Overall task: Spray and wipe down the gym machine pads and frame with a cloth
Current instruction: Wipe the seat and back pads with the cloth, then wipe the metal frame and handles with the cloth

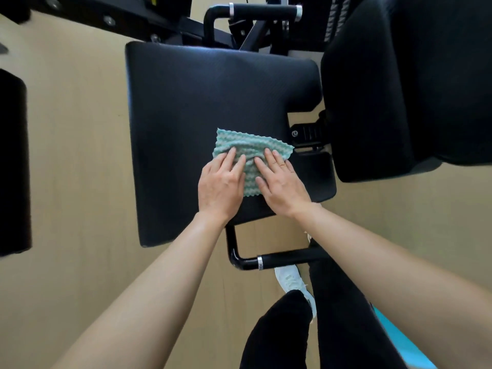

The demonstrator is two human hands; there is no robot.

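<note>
While both hands press flat, left hand (221,185) and right hand (282,186) fingers straight, the cloth (250,150) lies on the seat pad (202,102); soft, light, probably bunches, so hold with palms.

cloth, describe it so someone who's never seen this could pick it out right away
Find the big black seat pad in the middle of the view. Toward its right edge, the left hand and right hand press flat on the cloth. It is the only patterned thing there: teal and white wavy stripes, while the padding around it is plain black.
</note>
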